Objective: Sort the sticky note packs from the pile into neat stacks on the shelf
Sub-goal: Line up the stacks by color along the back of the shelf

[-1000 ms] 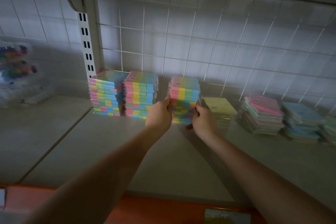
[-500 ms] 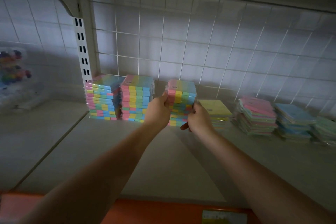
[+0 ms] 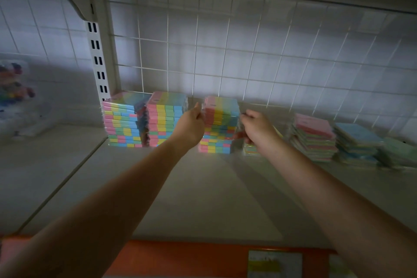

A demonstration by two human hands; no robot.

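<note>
Pastel packs form a third stack (image 3: 220, 125) on the shelf (image 3: 203, 187), standing just right of two neat stacks (image 3: 144, 119) by the slotted upright (image 3: 97, 58). Left hand (image 3: 191, 125) touches the third stack's left side, fingers curled against it. Right hand (image 3: 257, 130) sits at that stack's right side, fingers curled; I cannot tell whether its grip pinches a pack. Right of the third stack lie looser piles (image 3: 334, 140) of pink, blue and green packs. Behind it runs a wire grid (image 3: 225, 52).
</note>
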